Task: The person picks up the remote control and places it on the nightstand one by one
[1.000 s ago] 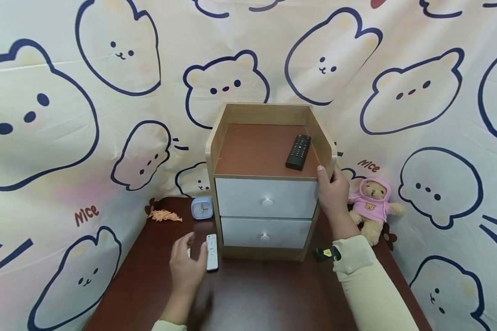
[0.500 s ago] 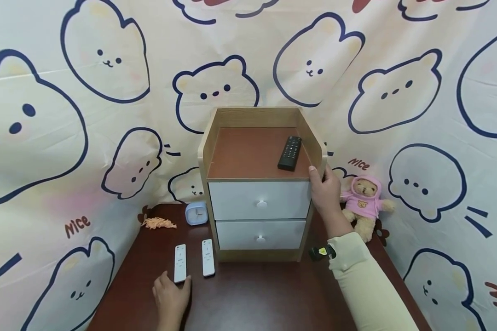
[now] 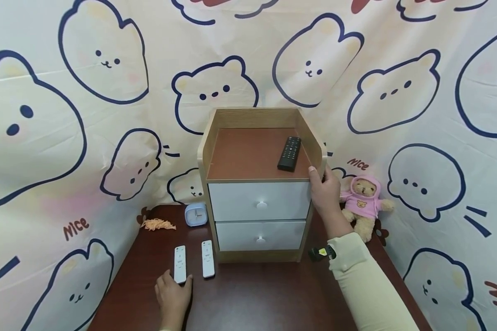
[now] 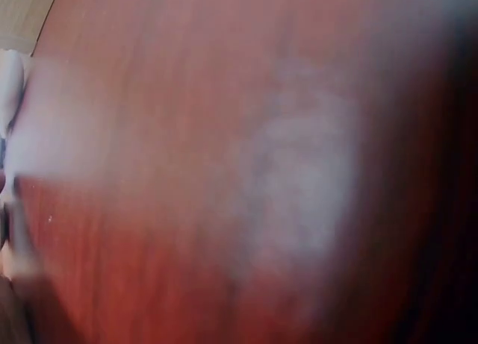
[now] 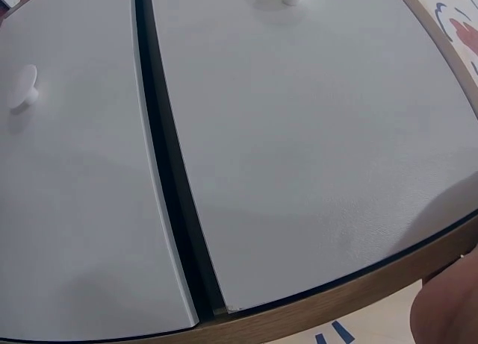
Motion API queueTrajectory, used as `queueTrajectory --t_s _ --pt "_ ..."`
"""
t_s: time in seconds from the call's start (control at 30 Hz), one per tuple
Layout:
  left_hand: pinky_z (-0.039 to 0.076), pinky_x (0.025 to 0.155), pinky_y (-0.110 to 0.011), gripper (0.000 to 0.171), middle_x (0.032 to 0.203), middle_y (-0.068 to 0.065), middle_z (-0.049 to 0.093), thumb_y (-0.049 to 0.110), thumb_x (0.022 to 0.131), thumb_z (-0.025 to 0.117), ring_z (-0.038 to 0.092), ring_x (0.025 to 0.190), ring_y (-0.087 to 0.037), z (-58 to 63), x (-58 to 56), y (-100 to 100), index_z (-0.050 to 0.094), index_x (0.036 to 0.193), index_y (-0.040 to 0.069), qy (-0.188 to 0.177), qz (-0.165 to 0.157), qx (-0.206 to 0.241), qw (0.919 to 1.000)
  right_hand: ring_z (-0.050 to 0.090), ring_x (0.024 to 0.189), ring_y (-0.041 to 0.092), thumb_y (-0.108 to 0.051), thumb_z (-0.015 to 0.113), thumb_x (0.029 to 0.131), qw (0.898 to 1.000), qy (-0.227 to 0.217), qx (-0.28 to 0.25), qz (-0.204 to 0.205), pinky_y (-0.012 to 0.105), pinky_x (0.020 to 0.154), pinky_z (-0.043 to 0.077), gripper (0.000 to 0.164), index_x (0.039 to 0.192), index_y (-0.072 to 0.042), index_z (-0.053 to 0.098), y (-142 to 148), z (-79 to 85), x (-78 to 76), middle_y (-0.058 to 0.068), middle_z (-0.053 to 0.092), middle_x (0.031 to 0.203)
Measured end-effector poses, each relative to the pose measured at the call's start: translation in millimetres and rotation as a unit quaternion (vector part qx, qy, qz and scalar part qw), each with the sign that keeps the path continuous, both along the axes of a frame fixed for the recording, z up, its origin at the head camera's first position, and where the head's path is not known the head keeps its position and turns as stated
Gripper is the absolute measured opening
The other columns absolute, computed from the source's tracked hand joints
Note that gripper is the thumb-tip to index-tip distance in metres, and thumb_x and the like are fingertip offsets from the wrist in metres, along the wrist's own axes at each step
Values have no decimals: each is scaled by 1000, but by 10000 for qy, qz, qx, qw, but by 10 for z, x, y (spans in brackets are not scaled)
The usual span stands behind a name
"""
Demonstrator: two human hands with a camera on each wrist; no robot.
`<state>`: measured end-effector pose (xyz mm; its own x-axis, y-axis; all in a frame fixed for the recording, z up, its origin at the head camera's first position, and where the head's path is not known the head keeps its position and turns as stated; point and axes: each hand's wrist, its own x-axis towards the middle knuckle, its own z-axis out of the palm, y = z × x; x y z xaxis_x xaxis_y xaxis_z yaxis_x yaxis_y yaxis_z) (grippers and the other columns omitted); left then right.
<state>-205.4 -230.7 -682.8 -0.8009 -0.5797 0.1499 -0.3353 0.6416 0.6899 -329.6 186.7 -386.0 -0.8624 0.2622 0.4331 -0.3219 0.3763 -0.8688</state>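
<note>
A small two-drawer cabinet [image 3: 260,202] with white fronts and a wooden frame stands mid-view. My right hand [image 3: 327,191] grips its right side panel, thumb at the front edge and fingers behind. Two white remote controls [image 3: 180,264] lie on the table left of the cabinet, roughly parallel. My left hand [image 3: 173,296] is at the near end of the left one, thumb and fingers spread to either side of it. Part of that hand shows at the left edge of the left wrist view. Both drawers are closed; their round knobs [image 5: 25,89] show in the right wrist view.
A black remote control [image 3: 290,154] lies on the cabinet's top. A blue clock [image 3: 196,214] and an orange stringy bundle [image 3: 158,224] sit at the back left of the brown table [image 3: 269,299]. To the right is a teddy bear [image 3: 362,204] in a pink hoodie, against the patterned cloth.
My left hand has drawn back from over the left white remote control to its near end, uncovering it. The right hand keeps its grip on the cabinet; the head view shifted slightly.
</note>
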Motion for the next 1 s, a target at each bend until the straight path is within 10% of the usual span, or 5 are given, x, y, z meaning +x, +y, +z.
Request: queueTrajectory --t_s 1.0 --pt "47 87 -66 47 111 -35 59 20 91 76 60 103 -57 2 35 -17 66 121 -14 768 629 446 9941 65 139 37 -46 57 109 9998 156 -88 50 62 118 49 53 149 -12 64 -26 27 30 16 67 151"
